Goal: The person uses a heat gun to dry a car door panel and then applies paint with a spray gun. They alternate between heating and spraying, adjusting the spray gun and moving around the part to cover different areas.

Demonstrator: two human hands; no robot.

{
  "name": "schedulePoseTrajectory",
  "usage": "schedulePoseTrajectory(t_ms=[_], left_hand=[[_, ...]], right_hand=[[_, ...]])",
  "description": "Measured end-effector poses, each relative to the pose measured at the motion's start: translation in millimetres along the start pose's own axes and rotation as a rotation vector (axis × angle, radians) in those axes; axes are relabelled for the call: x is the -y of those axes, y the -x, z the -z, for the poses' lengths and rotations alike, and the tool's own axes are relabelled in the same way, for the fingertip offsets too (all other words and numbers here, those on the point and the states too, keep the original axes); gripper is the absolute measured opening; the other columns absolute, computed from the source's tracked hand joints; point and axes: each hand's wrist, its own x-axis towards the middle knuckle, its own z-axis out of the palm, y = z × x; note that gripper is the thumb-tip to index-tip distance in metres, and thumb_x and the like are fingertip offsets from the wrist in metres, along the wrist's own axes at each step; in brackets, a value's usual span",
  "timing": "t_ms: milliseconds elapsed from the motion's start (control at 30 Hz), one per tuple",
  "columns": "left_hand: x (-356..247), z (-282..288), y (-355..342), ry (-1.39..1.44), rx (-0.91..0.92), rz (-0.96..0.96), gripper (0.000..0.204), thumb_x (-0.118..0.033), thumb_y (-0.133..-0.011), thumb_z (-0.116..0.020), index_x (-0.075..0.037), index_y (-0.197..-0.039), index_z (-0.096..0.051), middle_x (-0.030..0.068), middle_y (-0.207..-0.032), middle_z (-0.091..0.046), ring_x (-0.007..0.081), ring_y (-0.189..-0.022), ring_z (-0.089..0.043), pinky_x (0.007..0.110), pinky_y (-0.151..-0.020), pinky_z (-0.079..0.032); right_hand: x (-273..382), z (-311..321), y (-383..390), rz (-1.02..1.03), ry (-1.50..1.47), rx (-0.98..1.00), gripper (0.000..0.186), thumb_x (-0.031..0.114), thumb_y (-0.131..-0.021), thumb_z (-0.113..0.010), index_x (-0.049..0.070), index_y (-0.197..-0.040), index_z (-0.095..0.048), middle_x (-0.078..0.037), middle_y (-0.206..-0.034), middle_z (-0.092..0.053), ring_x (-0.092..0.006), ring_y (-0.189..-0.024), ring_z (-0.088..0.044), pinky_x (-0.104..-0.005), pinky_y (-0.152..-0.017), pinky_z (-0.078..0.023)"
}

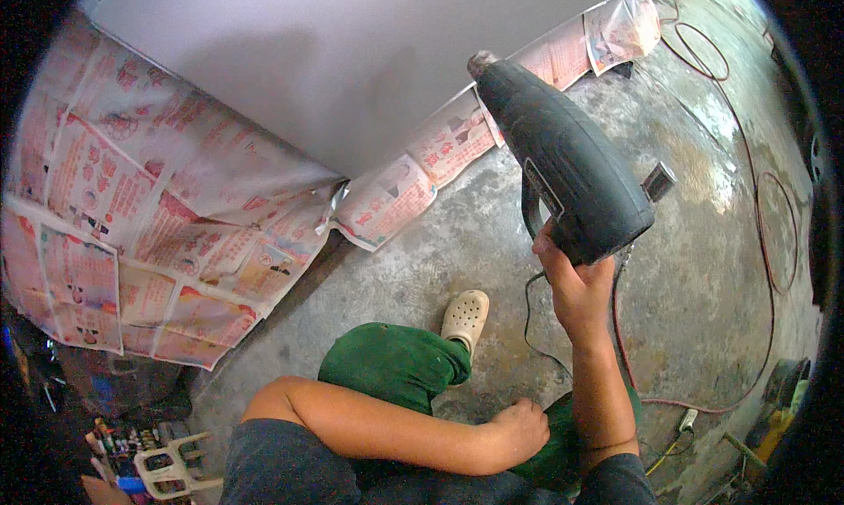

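Dk short-slv shirt [286,459], grn trousers [382,363], beige clog [466,315] w/ rnd holes.

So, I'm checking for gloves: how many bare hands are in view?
2. The right hand grips the black heat gun, raised over the floor; the left hand is by the right leg of the green trousers, its palm hidden.

Heat gun [576,158], 1 unit: black casing, dull metal nozzle [483,63]; I see it held aloft, nozzle toward holder's front left.
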Motion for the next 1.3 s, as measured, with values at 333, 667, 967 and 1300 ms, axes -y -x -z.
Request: schedulePoseTrajectory(t_ms=[333, 667, 967, 1300], left_hand=[[0, 0, 0, 0.027, 0.023, -0.017, 0.019, -0.019, -0.083, -0.059, -0.005, -0.089, -0.07, 0.009, -0.087, -0.068, 0.0251, -0.086, -0.064, 0.037, -0.07, -0.049], [-4, 2, -3, 0.034, 0.097, -0.015, 0.021, -0.02, -0.084, -0.06, -0.006, -0.095, -0.071, 0.008, -0.094, -0.068, 0.0249, -0.092, -0.063, 0.038, -0.074, -0.048], [-6, 0, -4, 0.04, 0.11, -0.007, 0.021, -0.019, -0.084, -0.059, -0.006, -0.095, -0.072, 0.008, -0.093, -0.068, 0.025, -0.092, -0.064, 0.038, -0.074, -0.049], [-5, 4, -1, 0.021, 0.086, -0.018, 0.02, -0.019, -0.085, -0.058, -0.007, -0.094, -0.071, 0.007, -0.092, -0.069, 0.0235, -0.09, -0.064, 0.037, -0.071, -0.047]], right_hand=[[-7, -1, 2, -0.009, -0.048, -0.022, 0.028, 0.007, -0.086, -0.072, 0.001, -0.111, -0.061, -0.005, -0.105, -0.067, -0.0159, -0.096, -0.061, -0.031, -0.087, -0.047], [-6, 0, 7, -0.088, -0.126, 0.113, 0.031, 0.006, -0.081, -0.071, 0.001, -0.11, -0.061, -0.005, -0.1, -0.067, -0.0125, -0.091, -0.061, -0.0292, -0.083, -0.048], [1, 2, 10, -0.189, -0.116, 0.26, 0.034, 0.008, -0.078, -0.072, 0.0, -0.109, -0.061, -0.005, -0.099, -0.067, -0.0115, -0.091, -0.059, -0.0299, -0.083, -0.049], [-7, -5, 2, -0.026, -0.041, -0.013, 0.019, 0.004, -0.083, -0.064, 0.001, -0.1, -0.057, -0.004, -0.085, -0.062, -0.0136, -0.072, -0.06, -0.0287, -0.066, -0.05]])
